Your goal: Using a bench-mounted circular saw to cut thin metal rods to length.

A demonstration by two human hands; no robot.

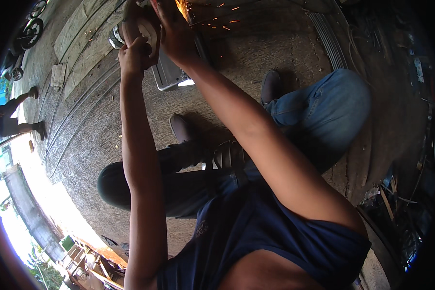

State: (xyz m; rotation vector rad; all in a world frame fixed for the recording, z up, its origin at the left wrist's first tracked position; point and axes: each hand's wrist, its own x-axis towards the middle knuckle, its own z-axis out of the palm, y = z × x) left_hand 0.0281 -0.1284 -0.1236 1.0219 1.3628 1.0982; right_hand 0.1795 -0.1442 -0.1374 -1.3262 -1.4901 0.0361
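At the top edge is a power cutting tool (130, 26) with a rounded brown body, which looks like a cut-off saw; its upper part is out of view. My left hand (134, 55) is closed around its curved handle. Against the right side of the tool lies my right hand (180, 44), back toward me, fingers running up to the picture's edge; their grip is hard to make out. Orange sparks (183, 8) spray out beyond my right hand. Below both hands a grey metal base (168, 72) rests on the ground. Whatever is being cut is hidden.
My knees are bent apart, with my shoes (181, 128) on the rough floor (145, 111). Ribbed metal lengths (327, 41) lie at the upper right. Another person's legs (21, 121) and parked motorcycles (30, 35) are at the far left. Wooden pieces (89, 266) stand at the lower left.
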